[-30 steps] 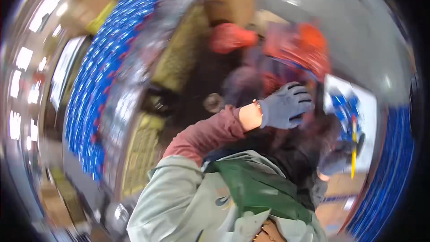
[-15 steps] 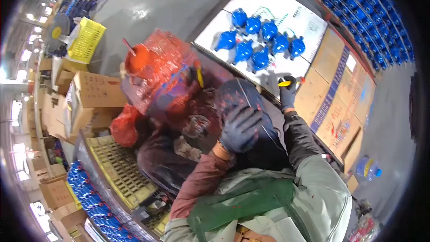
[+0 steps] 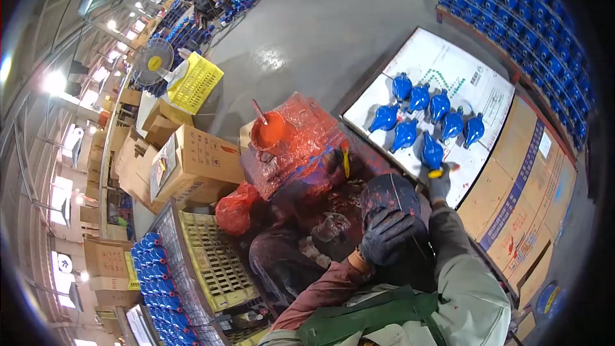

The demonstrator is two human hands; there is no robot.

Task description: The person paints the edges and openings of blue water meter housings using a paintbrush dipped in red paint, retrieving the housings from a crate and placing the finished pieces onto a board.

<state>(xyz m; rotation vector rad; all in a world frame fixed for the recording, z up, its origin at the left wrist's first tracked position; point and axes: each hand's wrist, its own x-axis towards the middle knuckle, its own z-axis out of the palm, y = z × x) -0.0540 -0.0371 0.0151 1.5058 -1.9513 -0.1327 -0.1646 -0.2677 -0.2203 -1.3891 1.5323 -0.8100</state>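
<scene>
My left hand [image 3: 387, 236], in a dark grey glove, lies with its fingers spread over my knee, holding nothing. In my gloved right hand [image 3: 439, 187] is a paintbrush [image 3: 436, 173] with a yellow handle and a reddish tip. That hand is at the near end of a glossy blue bulb-shaped part [image 3: 432, 149]; whether the fingers touch it I cannot tell. Several more blue parts [image 3: 405, 134] lie in two rows on a white board [image 3: 487, 83]. Left of my knee, a bucket of orange-red paint [image 3: 271, 131] stands on a paint-covered surface.
A yellow-handled tool [image 3: 346, 157] is beside the red-coated surface. Cardboard [image 3: 512, 173] adjoins the white board at right. Cartons [image 3: 208, 160], a yellow crate [image 3: 197, 83] and a fan [image 3: 154, 63] are at left. Racks of blue parts [image 3: 512, 19] stand at upper right.
The view has swung, shifting the scene right and down. My right hand has moved with the paintbrush from the board's near edge to the nearest blue part. My left hand stays on the knee.
</scene>
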